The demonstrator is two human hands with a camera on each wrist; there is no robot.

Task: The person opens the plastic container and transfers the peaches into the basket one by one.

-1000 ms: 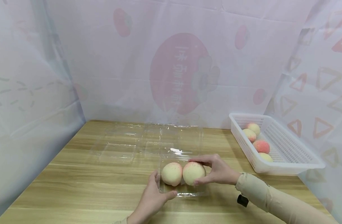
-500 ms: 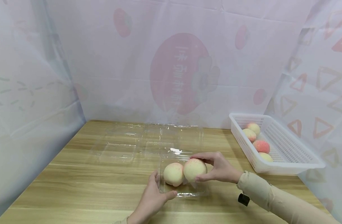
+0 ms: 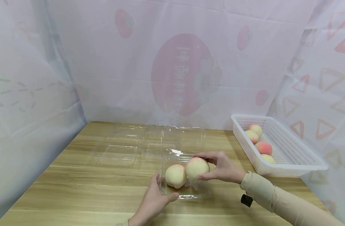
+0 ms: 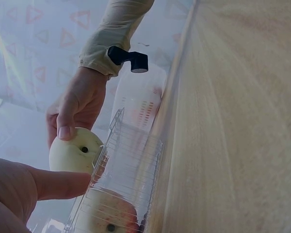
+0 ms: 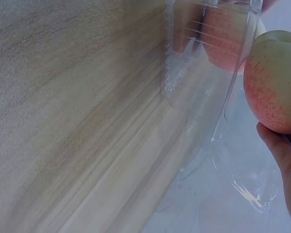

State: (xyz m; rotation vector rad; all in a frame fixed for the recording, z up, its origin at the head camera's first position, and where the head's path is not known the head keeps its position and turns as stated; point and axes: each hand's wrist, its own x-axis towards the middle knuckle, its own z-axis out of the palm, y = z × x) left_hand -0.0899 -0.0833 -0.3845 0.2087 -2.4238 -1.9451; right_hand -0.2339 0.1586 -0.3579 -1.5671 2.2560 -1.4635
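A clear plastic clamshell box (image 3: 186, 197) lies opened on the wooden table, its lid folded back. One pale yellow peach (image 3: 175, 177) with a pink blush rests in its left half. My left hand (image 3: 157, 199) holds the box at the front left corner, thumb (image 4: 65, 185) against the front rim. Another peach (image 3: 197, 169) is gripped between thumb and fingers of my right hand (image 3: 224, 168). That peach is raised and tilted above the right half of the box; in the right wrist view the held peach (image 5: 276, 82) stands over the rim. My left fingertips are partly hidden.
A white perforated basket (image 3: 296, 169) stands at the right with several peaches (image 3: 263, 148) along its left side. More clear plastic boxes (image 3: 120, 153) lie at the back left. Printed cloth walls (image 3: 132, 78) enclose the table's back and sides.
My right hand has lifted the held peach slightly up and to the right. The other peach shifted slightly right at first, then stayed. My left hand has not moved.
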